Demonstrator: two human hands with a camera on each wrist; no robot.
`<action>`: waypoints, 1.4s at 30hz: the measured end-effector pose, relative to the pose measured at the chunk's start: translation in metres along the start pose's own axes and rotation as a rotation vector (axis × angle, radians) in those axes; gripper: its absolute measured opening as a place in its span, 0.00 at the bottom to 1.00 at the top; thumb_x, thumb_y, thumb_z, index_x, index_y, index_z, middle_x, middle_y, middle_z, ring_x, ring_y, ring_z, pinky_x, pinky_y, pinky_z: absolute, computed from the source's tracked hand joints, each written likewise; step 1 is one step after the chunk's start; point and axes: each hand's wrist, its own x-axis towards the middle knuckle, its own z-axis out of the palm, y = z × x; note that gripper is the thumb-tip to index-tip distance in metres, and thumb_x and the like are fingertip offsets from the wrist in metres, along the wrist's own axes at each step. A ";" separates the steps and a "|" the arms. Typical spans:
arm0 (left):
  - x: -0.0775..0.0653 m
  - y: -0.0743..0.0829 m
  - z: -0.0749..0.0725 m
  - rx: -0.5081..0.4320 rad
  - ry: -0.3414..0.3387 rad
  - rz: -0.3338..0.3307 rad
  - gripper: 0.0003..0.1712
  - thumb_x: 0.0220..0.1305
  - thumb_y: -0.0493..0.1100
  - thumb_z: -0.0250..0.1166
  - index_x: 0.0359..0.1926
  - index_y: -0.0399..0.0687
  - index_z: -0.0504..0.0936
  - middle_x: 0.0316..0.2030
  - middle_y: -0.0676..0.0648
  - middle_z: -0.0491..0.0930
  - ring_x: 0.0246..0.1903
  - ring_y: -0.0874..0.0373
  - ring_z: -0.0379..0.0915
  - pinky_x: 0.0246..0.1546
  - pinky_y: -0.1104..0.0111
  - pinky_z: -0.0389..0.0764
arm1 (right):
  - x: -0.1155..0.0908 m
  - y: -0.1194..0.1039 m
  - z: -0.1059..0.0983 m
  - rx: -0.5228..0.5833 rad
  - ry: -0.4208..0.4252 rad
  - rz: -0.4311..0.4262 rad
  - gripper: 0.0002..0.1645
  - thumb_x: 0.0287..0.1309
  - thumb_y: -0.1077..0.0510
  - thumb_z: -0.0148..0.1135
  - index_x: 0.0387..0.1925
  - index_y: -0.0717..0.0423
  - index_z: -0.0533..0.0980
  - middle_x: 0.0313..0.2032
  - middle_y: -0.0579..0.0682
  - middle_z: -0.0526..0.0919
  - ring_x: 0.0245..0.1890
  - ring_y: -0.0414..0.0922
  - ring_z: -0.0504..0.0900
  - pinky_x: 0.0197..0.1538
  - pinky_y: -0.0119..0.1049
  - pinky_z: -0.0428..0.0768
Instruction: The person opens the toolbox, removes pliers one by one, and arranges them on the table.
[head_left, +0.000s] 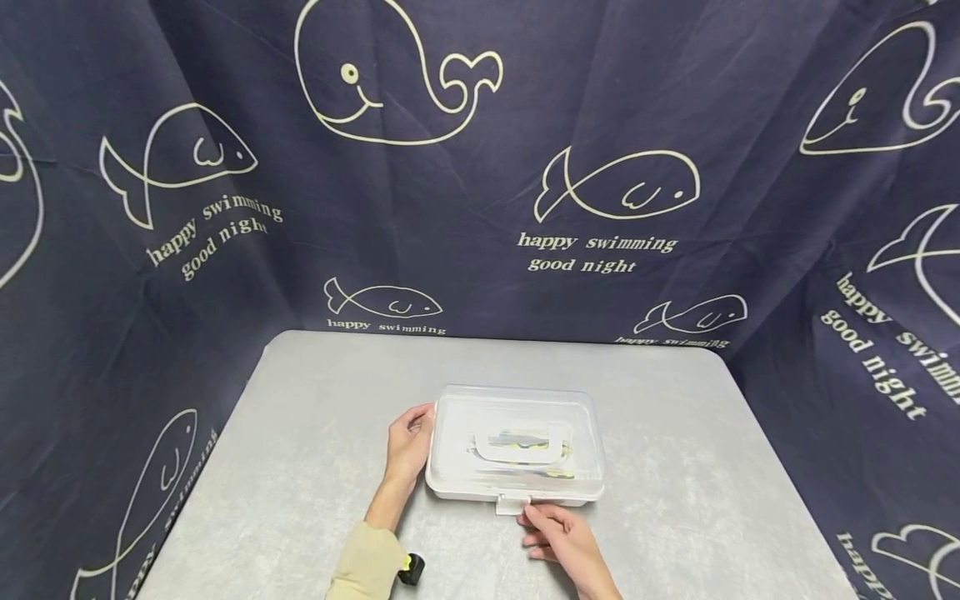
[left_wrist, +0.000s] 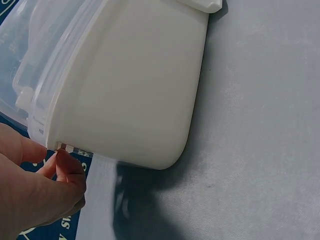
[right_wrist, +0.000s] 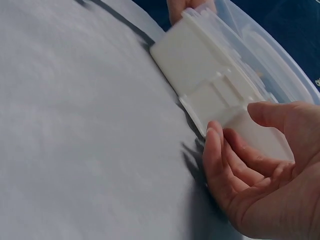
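A white plastic storage box (head_left: 439, 492) with a clear lid (head_left: 459, 414) sits on the table, its lid down. Through the lid, dark and yellow items show blurred beneath the white carry handle (head_left: 517, 454). My left hand (head_left: 407, 450) holds the box's far left corner; in the left wrist view its thumb and curled fingers (left_wrist: 70, 172) meet right at the rim. At the front, my right hand (head_left: 564, 540) has its fingertips on the right edge of the white latch (head_left: 512, 504), which juts outward. The right wrist view shows that thumb above the curled fingers (right_wrist: 215, 150) beside the latch flap.
A small black object with a yellow patch (head_left: 412, 569) lies by the left sleeve (head_left: 367, 560), near the table's front. The grey table (head_left: 675, 433) has rounded far corners. Dark blue curtains (head_left: 480, 192) with whale and fish prints hang behind and at both sides.
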 end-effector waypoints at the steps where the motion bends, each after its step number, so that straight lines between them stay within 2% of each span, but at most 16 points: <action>1: 0.000 0.000 0.000 0.000 -0.001 -0.001 0.17 0.76 0.39 0.59 0.57 0.32 0.82 0.48 0.39 0.83 0.43 0.56 0.79 0.42 0.74 0.79 | -0.001 0.000 -0.003 -0.005 0.017 -0.008 0.28 0.70 0.47 0.64 0.53 0.71 0.79 0.44 0.51 0.88 0.35 0.43 0.86 0.38 0.35 0.86; 7: 0.001 -0.002 0.001 0.009 -0.002 0.000 0.16 0.76 0.38 0.59 0.56 0.31 0.82 0.47 0.39 0.82 0.42 0.57 0.79 0.42 0.73 0.79 | -0.005 0.003 -0.029 -0.073 0.173 -0.037 0.24 0.70 0.50 0.65 0.49 0.70 0.80 0.40 0.53 0.88 0.37 0.44 0.86 0.40 0.35 0.85; 11: 0.002 -0.001 0.001 0.020 0.008 0.006 0.16 0.76 0.38 0.59 0.56 0.31 0.82 0.47 0.39 0.82 0.43 0.57 0.79 0.42 0.73 0.79 | -0.006 0.003 -0.042 -0.098 0.232 -0.031 0.23 0.67 0.49 0.68 0.48 0.68 0.80 0.38 0.54 0.88 0.39 0.45 0.86 0.42 0.36 0.85; 15: 0.001 -0.001 0.001 0.022 0.009 -0.002 0.16 0.76 0.37 0.58 0.57 0.31 0.82 0.48 0.38 0.83 0.45 0.54 0.79 0.43 0.73 0.79 | -0.008 0.002 -0.052 -0.101 0.286 -0.036 0.25 0.66 0.50 0.70 0.49 0.67 0.76 0.37 0.52 0.88 0.38 0.42 0.86 0.41 0.34 0.85; 18: 0.001 -0.001 0.001 0.017 0.010 -0.004 0.16 0.76 0.37 0.58 0.57 0.32 0.82 0.49 0.38 0.83 0.46 0.53 0.80 0.44 0.73 0.79 | -0.008 0.001 -0.058 -0.075 0.320 -0.078 0.29 0.64 0.53 0.71 0.54 0.69 0.70 0.40 0.52 0.86 0.38 0.40 0.85 0.42 0.33 0.85; 20: 0.001 -0.001 0.001 0.017 0.008 -0.004 0.16 0.76 0.37 0.58 0.57 0.32 0.82 0.49 0.38 0.83 0.47 0.52 0.80 0.44 0.73 0.79 | -0.007 -0.002 -0.061 -0.072 0.342 -0.104 0.34 0.63 0.52 0.73 0.60 0.67 0.67 0.47 0.53 0.83 0.39 0.36 0.84 0.43 0.30 0.83; 24: 0.000 -0.001 0.000 0.018 0.004 -0.020 0.17 0.77 0.40 0.58 0.57 0.34 0.82 0.49 0.40 0.83 0.48 0.52 0.79 0.45 0.71 0.79 | -0.003 -0.006 -0.065 -0.099 0.370 -0.183 0.42 0.62 0.52 0.74 0.70 0.60 0.64 0.61 0.58 0.75 0.46 0.30 0.80 0.48 0.24 0.79; 27: -0.001 0.000 0.000 0.015 0.003 -0.038 0.17 0.77 0.41 0.58 0.58 0.36 0.82 0.50 0.41 0.82 0.49 0.52 0.78 0.47 0.69 0.79 | 0.000 -0.009 -0.065 -0.105 0.364 -0.263 0.44 0.62 0.54 0.74 0.74 0.59 0.63 0.66 0.60 0.72 0.50 0.29 0.77 0.51 0.21 0.77; 29: -0.001 0.000 0.000 0.014 0.001 -0.047 0.17 0.77 0.41 0.58 0.59 0.36 0.82 0.50 0.41 0.82 0.50 0.51 0.78 0.49 0.67 0.80 | 0.001 -0.011 -0.065 -0.099 0.360 -0.305 0.45 0.60 0.57 0.75 0.74 0.59 0.64 0.66 0.60 0.72 0.51 0.30 0.77 0.51 0.22 0.78; 32: -0.002 0.001 0.000 0.004 -0.004 -0.060 0.18 0.78 0.42 0.57 0.60 0.35 0.81 0.52 0.40 0.82 0.52 0.49 0.78 0.52 0.63 0.80 | 0.001 -0.012 -0.064 -0.114 0.372 -0.321 0.45 0.59 0.58 0.76 0.74 0.59 0.65 0.65 0.61 0.74 0.50 0.29 0.78 0.50 0.21 0.78; 37: -0.003 -0.001 -0.001 -0.019 -0.032 -0.068 0.20 0.78 0.44 0.57 0.61 0.35 0.80 0.55 0.38 0.82 0.56 0.47 0.78 0.56 0.60 0.79 | 0.001 -0.009 -0.063 -0.162 0.452 -0.407 0.39 0.58 0.60 0.77 0.69 0.62 0.72 0.59 0.60 0.80 0.47 0.29 0.81 0.50 0.20 0.78; 39: -0.003 -0.002 -0.003 -0.022 -0.045 -0.070 0.21 0.79 0.45 0.57 0.62 0.35 0.80 0.56 0.38 0.81 0.57 0.47 0.77 0.57 0.60 0.79 | 0.001 -0.009 -0.062 -0.176 0.486 -0.456 0.36 0.57 0.61 0.77 0.67 0.62 0.75 0.58 0.60 0.82 0.47 0.28 0.81 0.52 0.20 0.77; 42: -0.003 -0.002 -0.005 -0.028 -0.063 -0.074 0.22 0.79 0.46 0.56 0.63 0.35 0.79 0.58 0.38 0.80 0.58 0.47 0.77 0.58 0.62 0.79 | 0.001 -0.012 -0.060 -0.188 0.512 -0.479 0.34 0.59 0.61 0.76 0.65 0.63 0.76 0.59 0.59 0.82 0.50 0.25 0.78 0.55 0.19 0.75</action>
